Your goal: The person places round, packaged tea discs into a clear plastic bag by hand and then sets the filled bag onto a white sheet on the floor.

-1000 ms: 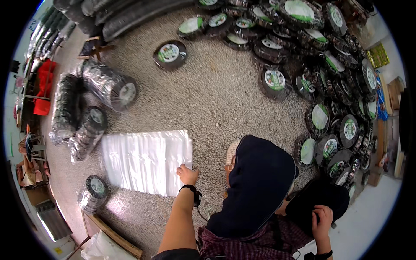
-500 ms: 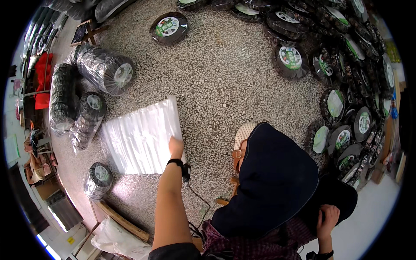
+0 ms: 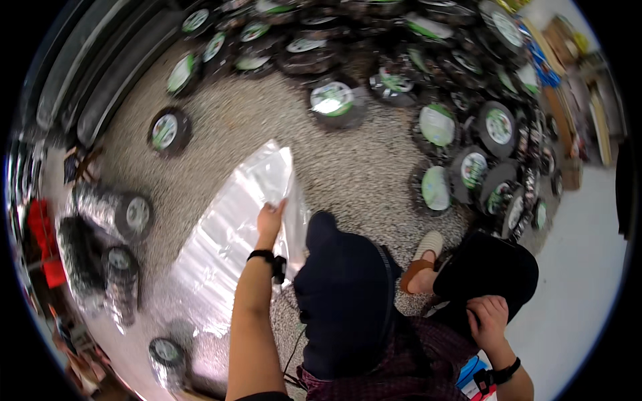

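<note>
My left hand (image 3: 270, 224) is closed on the upper part of a clear plastic bag (image 3: 221, 244). The shiny film spreads out in a fan toward the lower left, over the speckled floor. Part of it hangs beside my dark-clad knee, and folds hide how many layers there are. Off to the right, my right hand (image 3: 489, 322) lies on my other knee (image 3: 498, 274) with its fingers stretched out and nothing in them. Both wrists wear black bands.
Dark wrapped coils with green-and-white labels are heaped at the far side and right (image 3: 471, 167). One lone coil (image 3: 169, 131) lies at the far left. Wrapped rolls (image 3: 137, 214) stand at the left, and a smaller roll (image 3: 167, 354) at the lower left.
The view has turned right, so the floor items shift left and down. The plastic, earlier a flat rectangle with my left hand at its edge, now fans out and is partly lifted. My right hand stays on my knee.
</note>
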`<state>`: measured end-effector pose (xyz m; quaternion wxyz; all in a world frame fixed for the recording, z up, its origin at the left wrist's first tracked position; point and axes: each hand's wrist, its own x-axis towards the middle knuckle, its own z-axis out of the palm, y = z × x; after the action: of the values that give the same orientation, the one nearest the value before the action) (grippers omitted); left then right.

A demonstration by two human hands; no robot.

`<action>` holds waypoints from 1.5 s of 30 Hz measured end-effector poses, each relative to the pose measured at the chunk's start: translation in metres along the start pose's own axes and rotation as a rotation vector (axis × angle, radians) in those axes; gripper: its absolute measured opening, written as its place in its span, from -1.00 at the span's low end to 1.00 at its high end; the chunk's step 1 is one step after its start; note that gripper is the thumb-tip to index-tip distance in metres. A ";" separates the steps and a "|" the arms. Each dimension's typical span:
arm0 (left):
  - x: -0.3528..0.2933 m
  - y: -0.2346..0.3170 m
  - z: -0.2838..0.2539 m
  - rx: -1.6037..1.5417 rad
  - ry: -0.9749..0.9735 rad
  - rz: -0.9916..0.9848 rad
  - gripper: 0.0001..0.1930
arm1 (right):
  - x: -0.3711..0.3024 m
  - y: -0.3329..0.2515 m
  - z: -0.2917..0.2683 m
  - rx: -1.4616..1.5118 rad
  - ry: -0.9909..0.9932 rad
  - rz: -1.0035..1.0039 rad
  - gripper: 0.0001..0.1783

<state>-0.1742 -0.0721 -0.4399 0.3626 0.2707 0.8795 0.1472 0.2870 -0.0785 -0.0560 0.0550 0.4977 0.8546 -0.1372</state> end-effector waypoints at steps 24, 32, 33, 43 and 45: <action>-0.350 0.310 -0.091 -0.961 -0.433 0.533 -0.84 | -0.092 0.078 -0.044 2.457 -0.223 -0.264 -0.85; -0.396 0.333 -0.108 -0.292 -1.334 0.171 -0.83 | -0.130 0.208 0.010 1.685 0.515 0.472 -0.82; -0.401 0.340 -0.098 -0.279 -1.354 0.067 -0.81 | -0.113 0.238 0.027 1.820 0.529 0.394 -0.68; -0.302 0.339 -0.096 -0.747 -0.874 -0.060 -0.68 | 0.012 0.379 0.197 0.142 0.571 0.910 0.05; -0.317 0.348 -0.097 -0.862 -0.711 -0.256 -0.77 | 0.010 0.372 0.172 0.560 0.820 0.950 -0.21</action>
<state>0.0723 0.0192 -0.0376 0.7286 0.0224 0.5899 0.3474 0.5972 0.0536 -0.2894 -0.3494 0.8258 0.4277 -0.1143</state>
